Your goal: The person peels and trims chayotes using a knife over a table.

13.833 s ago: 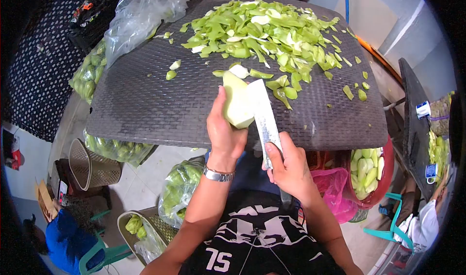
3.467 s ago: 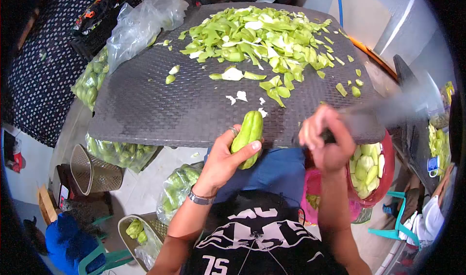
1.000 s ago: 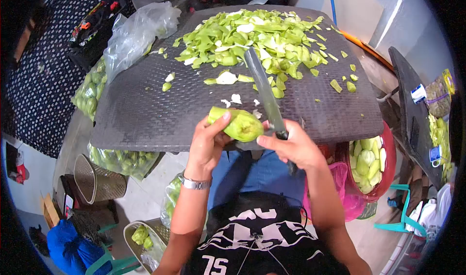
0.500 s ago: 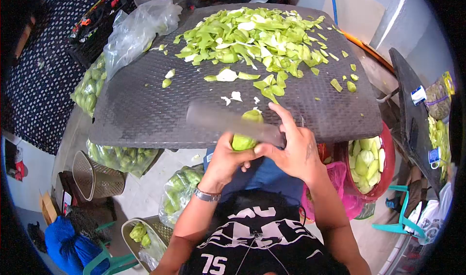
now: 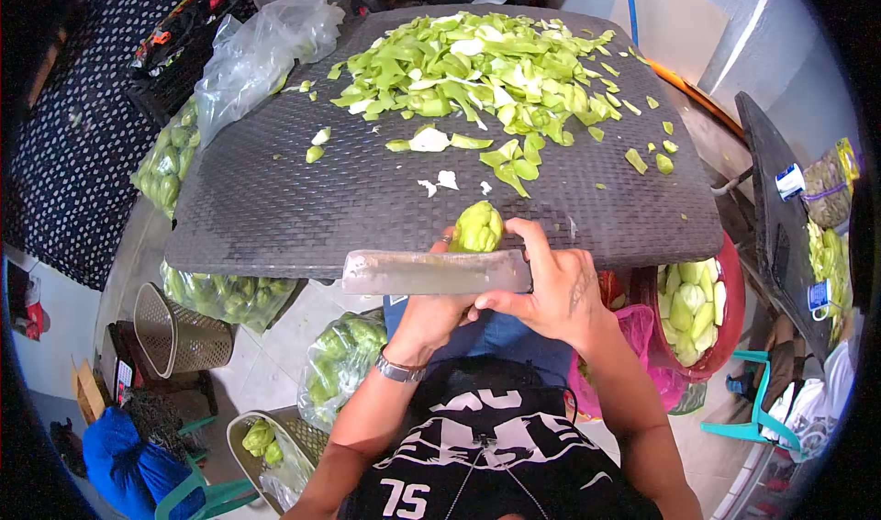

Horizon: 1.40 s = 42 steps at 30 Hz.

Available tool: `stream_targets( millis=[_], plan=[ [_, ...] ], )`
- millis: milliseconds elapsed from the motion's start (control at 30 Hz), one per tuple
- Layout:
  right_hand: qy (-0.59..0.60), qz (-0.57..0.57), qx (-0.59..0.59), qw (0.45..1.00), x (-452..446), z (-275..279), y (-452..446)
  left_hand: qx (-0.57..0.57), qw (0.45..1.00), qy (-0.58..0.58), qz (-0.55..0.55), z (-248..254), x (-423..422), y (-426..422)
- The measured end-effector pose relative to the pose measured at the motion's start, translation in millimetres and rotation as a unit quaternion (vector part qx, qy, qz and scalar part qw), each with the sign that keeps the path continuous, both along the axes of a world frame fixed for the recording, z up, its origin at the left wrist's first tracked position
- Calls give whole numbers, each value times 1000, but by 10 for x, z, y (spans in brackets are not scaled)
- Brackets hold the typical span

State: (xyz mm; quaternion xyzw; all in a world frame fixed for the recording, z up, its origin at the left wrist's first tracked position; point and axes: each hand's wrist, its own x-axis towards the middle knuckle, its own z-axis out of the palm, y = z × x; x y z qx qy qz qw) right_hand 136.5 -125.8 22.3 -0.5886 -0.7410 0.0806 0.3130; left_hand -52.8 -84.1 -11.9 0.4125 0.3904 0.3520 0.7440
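Note:
Just over the near edge of the dark woven table (image 5: 266,199), my left hand (image 5: 431,318) is wrapped round a green chayote (image 5: 479,227), its lumpy end pointing away from me. The broad blade of a knife (image 5: 436,273) lies level across the chayote's near part and hides some of my left fingers. My right hand (image 5: 560,290) grips the knife at its right end; the handle is mostly hidden. Beyond them a large heap of green peelings (image 5: 486,66) covers the far part of the table, with small white scraps (image 5: 447,179) nearer to me.
A red basin (image 5: 731,309) of peeled pieces stands below the table at right, beside a pink bag (image 5: 642,346). Bags of chayotes (image 5: 340,364), baskets (image 5: 188,336) and a clear plastic bag (image 5: 266,56) are at left. A person in blue (image 5: 128,465) is at lower left.
Since a second ago, the chayote has turned from lying sideways to pointing away from me. The knife has swung from upright to level, its blade now pointing left across the chayote.

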Motion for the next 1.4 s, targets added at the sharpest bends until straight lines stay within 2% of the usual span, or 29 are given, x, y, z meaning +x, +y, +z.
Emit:
stream_targets(
  millis=[200, 300, 400, 433, 467, 600, 700, 733, 767, 900, 933, 1033, 1133, 1167, 1200, 1300, 1333, 1400],
  plan=[
    [-33, 14, 52, 998, 90, 250, 288, 12, 997, -71, 17, 230, 134, 244],
    [-47, 31, 63, 996, 154, 333, 388, 77, 993, -58, 65, 271, 221, 247],
    [-50, 22, 69, 996, 373, 248, 597, 111, 994, -19, 11, 337, 162, 311],
    [-73, -43, -8, 996, 471, 199, 690, 96, 994, -20, 47, 367, 151, 345],
    [-60, -55, -43, 996, 525, 144, 683, 71, 996, -37, 41, 357, 116, 347],
    [-93, -78, -104, 987, 583, 103, 784, 13, 995, -90, 35, 291, 104, 404],
    [-104, -104, -91, 985, 616, 61, 857, 13, 998, -69, -10, 296, 35, 412],
    [-102, -186, -146, 966, 701, 71, 971, 24, 997, -74, -10, 335, 36, 326],
    [-117, -205, -199, 951, 868, 115, 1045, 33, 997, -75, -13, 384, 10, 224],
    [-74, -185, -139, 970, 809, 258, 940, 73, 995, 11, 72, 214, -43, 439],
    [-61, -188, -119, 973, 743, 333, 920, 51, 996, -32, 69, 221, -57, 488],
    [18, -160, -100, 982, 605, 392, 843, 81, 990, -45, 106, 250, 39, 463],
    [62, -41, -93, 993, 347, 457, 600, 106, 992, -50, 51, 72, -11, 555],
    [41, 6, -55, 998, 295, 386, 564, 114, 992, -40, 26, 32, -35, 555],
    [15, 27, -27, 999, 234, 368, 520, 76, 995, -58, 10, 16, -73, 536],
    [-53, 72, 5, 996, 136, 413, 475, 218, 974, 23, 61, 65, 6, 464],
    [-74, 84, 8, 994, 125, 439, 471, 352, 932, 76, 36, -25, -43, 560],
    [-96, 86, -2, 992, 134, 480, 475, 410, 902, 129, 47, 12, -49, 569]
  ],
)
